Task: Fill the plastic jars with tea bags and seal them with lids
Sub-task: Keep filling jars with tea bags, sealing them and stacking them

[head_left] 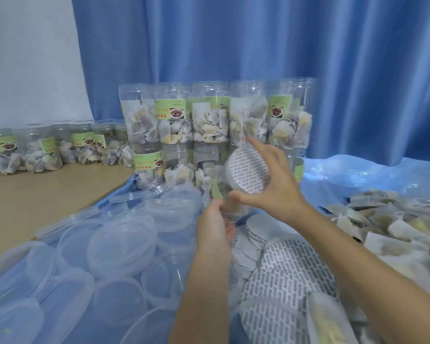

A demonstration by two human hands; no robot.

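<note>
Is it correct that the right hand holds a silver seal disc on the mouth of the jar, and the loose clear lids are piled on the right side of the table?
Not quite. In the head view the right hand does hold the seal disc on the jar, but the clear lids are piled on the left; tea bags lie on the right.

A blue curtain (258, 45) hangs in long folds across most of the wall ahead of me, its satin catching soft, even light. To its left I see a plain white wall (27, 58). Below that, a tan tabletop (35, 194) stretches out, half covered by a blue sheet (358, 175).
</note>
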